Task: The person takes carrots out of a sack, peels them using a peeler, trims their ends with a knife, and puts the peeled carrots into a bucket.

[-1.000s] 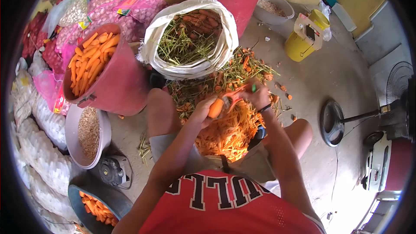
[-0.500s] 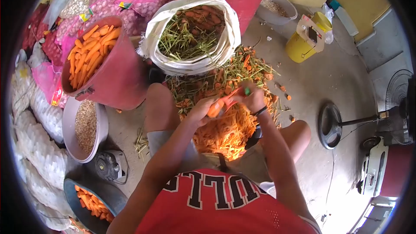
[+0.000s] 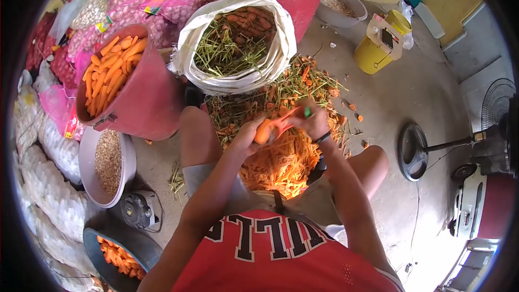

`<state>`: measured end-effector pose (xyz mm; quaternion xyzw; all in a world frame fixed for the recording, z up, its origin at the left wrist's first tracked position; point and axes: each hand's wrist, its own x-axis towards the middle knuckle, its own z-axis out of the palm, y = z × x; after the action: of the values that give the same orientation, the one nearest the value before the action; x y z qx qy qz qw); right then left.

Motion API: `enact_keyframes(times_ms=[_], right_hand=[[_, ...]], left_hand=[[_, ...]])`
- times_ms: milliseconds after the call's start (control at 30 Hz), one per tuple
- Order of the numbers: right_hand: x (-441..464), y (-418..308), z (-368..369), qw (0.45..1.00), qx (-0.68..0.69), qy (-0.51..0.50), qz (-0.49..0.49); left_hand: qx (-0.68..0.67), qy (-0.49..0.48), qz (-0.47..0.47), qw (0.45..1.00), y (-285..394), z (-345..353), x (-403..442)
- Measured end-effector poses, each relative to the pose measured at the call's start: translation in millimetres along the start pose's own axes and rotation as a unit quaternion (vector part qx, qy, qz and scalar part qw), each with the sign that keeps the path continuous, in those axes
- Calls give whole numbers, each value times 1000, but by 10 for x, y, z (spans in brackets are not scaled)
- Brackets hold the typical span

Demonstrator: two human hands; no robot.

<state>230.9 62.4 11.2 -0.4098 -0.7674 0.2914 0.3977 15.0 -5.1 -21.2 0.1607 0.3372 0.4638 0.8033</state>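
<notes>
My left hand is closed around a carrot, its thick end pointing toward me. An orange-red peeler with a green spot at its handle is gripped in my right hand; its head lies against or just beside the carrot, and blur hides the exact contact. Below both hands, between my knees, a large heap of orange carrot peelings fills a container whose rim is mostly covered. Just beyond lie cut carrot tops and green stems, strewn on the floor.
A white sack of untrimmed carrots stands ahead, with a red bucket behind it. At left, a tilted red tub holds peeled carrots, above a basin and a dark tub. A yellow bucket and fan stand right.
The peeler and carrot have shifted slightly against each other, and my left hand sits a little further left. The whole view has tilted slightly. Both hands keep their holds.
</notes>
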Motion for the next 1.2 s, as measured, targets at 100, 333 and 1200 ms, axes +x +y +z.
enact_keyframes(times_ms=[100, 333, 1200], right_hand=[[-10, -293, 43, 991, -57, -51, -109], [17, -210, -44, 1000, -7, -22, -3], [127, -9, -168, 989, -58, -41, 133]], left_hand=[[60, 61, -32, 996, 55, 100, -57], [18, 54, -6, 998, 15, 43, -34], [64, 16, -49, 997, 12, 37, -86]])
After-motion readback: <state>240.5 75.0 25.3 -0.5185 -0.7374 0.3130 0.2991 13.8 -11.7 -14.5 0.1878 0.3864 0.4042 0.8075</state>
